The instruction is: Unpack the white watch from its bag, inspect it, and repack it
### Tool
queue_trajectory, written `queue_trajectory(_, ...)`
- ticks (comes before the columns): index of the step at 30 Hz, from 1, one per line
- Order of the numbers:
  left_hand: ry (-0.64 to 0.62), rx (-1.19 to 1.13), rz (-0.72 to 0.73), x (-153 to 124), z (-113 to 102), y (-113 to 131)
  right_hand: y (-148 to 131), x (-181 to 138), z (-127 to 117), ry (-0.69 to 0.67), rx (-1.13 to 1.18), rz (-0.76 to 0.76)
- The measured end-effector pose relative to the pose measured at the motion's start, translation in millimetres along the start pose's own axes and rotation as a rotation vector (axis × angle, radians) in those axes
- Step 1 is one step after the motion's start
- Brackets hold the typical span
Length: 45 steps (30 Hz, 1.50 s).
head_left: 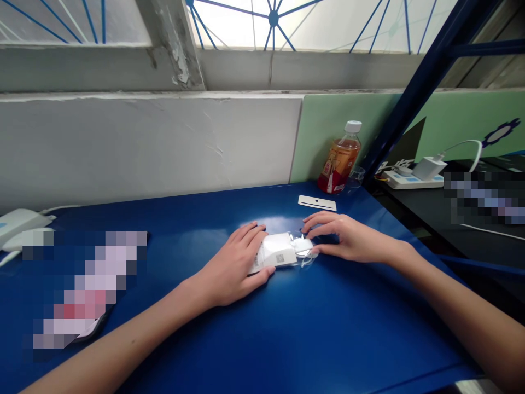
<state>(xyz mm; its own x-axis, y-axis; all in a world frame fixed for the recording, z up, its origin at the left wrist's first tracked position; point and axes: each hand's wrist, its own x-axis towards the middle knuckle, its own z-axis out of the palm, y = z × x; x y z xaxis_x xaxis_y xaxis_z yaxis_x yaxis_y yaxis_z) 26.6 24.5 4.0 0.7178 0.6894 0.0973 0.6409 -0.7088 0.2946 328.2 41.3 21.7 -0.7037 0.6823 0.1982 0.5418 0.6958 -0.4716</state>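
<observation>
On the blue table lies a small white box-like packet [279,250] with a printed square code, apparently inside a clear plastic bag. At its right end a coiled white cable [302,246] shows through clear plastic [307,261]. My left hand [238,262] grips the packet's left part, fingers over the far side and thumb along the near edge, hiding that end. My right hand [340,236] is at the opposite end, thumb and curved fingers on either side of the plastic around the cable; its fingertips touch the plastic.
A white slotted card [317,203] and a drink bottle [341,158] stand behind the right hand. A phone-like device [92,328], mostly pixelated, lies at left near white plugs [24,227]. A blue post [410,104] rises at right, beside a power strip [414,179].
</observation>
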Motion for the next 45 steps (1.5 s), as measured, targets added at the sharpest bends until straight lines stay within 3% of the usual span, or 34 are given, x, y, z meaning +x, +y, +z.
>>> queue_trajectory(4, -0.005, -0.002, 0.003, 0, -1, 1, -7, -2, 2, 0.024, -0.039, 0.086)
queue_trajectory(13, -0.007, 0.031, 0.001, -1, 2, 0, -16, 5, 27, 0.064, -0.016, 0.124)
queue_trajectory(24, 0.0, 0.038, -0.008, 2, 0, 1, -10, 1, 4, -0.003, -0.085, 0.209)
queue_trajectory(40, 0.031, 0.046, -0.014, 0, 2, 0, -7, 3, 23, 0.033, -0.002, 0.087)
queue_trajectory(45, 0.051, 0.049, -0.03, 1, 2, 1, -6, 3, 19, 0.056, 0.0, 0.05)
